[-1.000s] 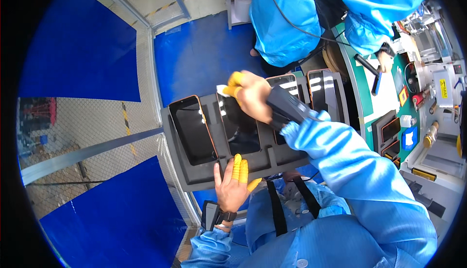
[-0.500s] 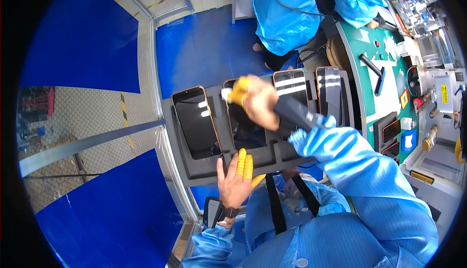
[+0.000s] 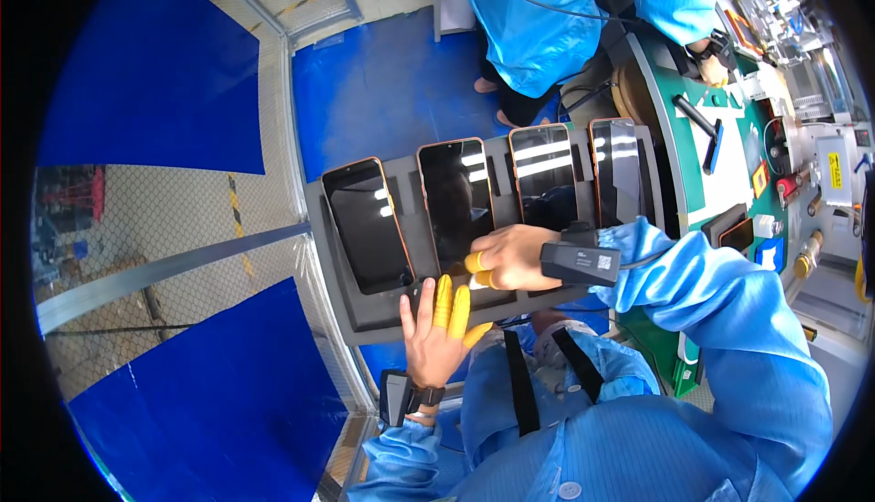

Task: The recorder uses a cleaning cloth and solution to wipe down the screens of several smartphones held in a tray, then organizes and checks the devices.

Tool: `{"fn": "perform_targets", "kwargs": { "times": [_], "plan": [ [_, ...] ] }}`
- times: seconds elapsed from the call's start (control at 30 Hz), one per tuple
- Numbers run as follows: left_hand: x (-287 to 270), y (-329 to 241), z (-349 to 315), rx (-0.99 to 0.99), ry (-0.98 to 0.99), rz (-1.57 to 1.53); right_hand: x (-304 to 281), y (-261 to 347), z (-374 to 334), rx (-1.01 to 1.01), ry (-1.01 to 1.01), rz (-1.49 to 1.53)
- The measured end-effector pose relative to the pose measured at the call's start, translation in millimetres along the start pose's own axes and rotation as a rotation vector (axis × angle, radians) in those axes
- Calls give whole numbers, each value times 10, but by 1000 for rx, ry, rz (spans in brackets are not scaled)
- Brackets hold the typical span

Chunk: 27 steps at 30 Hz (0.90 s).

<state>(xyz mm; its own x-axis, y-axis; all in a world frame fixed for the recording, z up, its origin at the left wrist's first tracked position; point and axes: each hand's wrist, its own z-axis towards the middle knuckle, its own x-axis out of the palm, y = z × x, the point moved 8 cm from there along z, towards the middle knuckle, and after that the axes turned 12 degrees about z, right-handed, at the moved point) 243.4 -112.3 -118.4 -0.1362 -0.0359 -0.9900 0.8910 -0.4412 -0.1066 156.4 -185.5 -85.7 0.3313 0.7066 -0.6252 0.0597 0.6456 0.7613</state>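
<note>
A dark grey foam tray (image 3: 372, 320) holds several smartphones in a row, screens up, with orange edges. My right hand (image 3: 518, 258) is over the lower end of the second smartphone (image 3: 453, 194) from the left. Its fingers, some in yellow finger cots, are bent together on a small white piece (image 3: 475, 281), mostly hidden, that looks like cloth. My left hand (image 3: 436, 343) lies at the tray's near edge with fingers spread, below the first smartphone (image 3: 366, 229) and the second. Yellow cots cover some of its fingers. Both wrists carry black devices.
Two more smartphones, the third (image 3: 544, 167) and fourth (image 3: 615, 174), lie to the right in the tray. Beyond stands a green workbench (image 3: 670, 128) with tools and a machine. A co-worker in a blue smock (image 3: 538, 28) stands ahead. Mesh fencing (image 3: 173, 247) runs along the left.
My right hand has come down the second smartphone from its upper end to its lower end, carrying the white piece. My left hand has barely moved. The co-worker's arm has shifted.
</note>
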Motion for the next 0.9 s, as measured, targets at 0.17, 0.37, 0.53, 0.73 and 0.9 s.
{"fn": "perform_targets", "kwargs": {
  "times": [0.17, 0.37, 0.53, 0.73, 0.9],
  "plan": [
    [-16, 14, 41, -13, 57, -18, -95, -68, -87, 101, 131, -3],
    [-95, 48, 42, -22, 32, -69, -809, -290, 385, 234, -248, 196],
    [-239, 248, -38, -30, 10, -187, -918, -550, 1218, 210, -395, -353],
    [-224, 695, -194, -128, 78, -80, -588, -745, 1619, 115, -357, -272],
    [-219, 691, -205, -126, 38, -50, -754, -711, 1194, -47, -374, -268]
  ]
}}
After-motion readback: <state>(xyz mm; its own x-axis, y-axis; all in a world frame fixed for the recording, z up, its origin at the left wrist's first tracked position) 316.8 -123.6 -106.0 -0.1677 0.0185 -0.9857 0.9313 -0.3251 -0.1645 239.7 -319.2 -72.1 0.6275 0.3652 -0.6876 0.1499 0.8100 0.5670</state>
